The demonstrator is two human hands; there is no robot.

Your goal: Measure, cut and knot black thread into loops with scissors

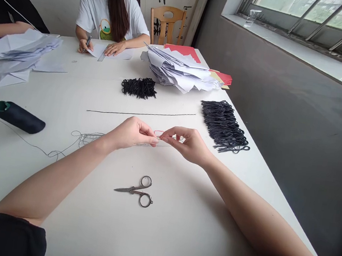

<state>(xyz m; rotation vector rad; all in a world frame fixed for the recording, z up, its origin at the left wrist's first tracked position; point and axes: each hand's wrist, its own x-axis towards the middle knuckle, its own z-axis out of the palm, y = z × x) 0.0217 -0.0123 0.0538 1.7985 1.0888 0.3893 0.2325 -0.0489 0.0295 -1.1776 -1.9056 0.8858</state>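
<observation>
My left hand (135, 134) and my right hand (186, 144) meet fingertip to fingertip above the middle of the white table (77, 216). Both pinch a thin thread, most of it hidden by the fingers. A small red loop shows just behind the fingertips. Under and beside my left hand lies a clear ruler (89, 137) with loose dark thread (77, 133) around it. The thread runs left to a dark spool (24, 118) lying on its side. Closer to me, small metal scissors (134, 190) lie with their handles apart and their blades together.
A straight dark cord (141, 113) lies beyond my hands. Black looped cords form a small pile (139, 87) and a larger one (223, 124) at right. Paper stacks (179, 68) stand farther back. Across the table, a person holds a pen (88, 41) over paper.
</observation>
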